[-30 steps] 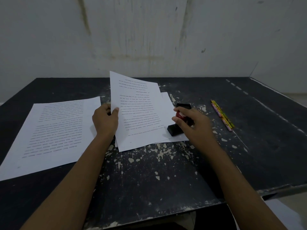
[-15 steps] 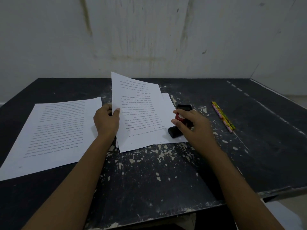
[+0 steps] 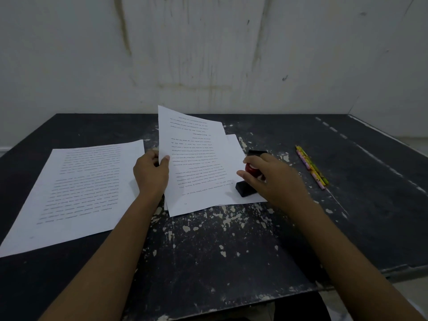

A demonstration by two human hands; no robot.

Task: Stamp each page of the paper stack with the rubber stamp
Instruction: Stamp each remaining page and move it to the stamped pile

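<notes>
**Worn table, stained wall, stray pencils**

A black painted tabletop (image 3: pixel 231 256) is showing pale chipped patches across its middle and near edge, and a dashed white line (image 3: pixel 333 129) is running along its right side. A small bundle of patterned yellow, pink and green pencils (image 3: pixel 311 167) is lying flat just left of that line. An off-white wall (image 3: pixel 208 54), streaked with brownish stains, is standing behind the table.

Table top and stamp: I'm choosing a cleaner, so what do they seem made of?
Table top: probably painted wood or board, matt black; the paint has flaked off in pale patches. Rubber stamp: dull black base, plastic or wood, hard to tell; glossy red knob, likely plastic, gripped by the right hand.
</notes>
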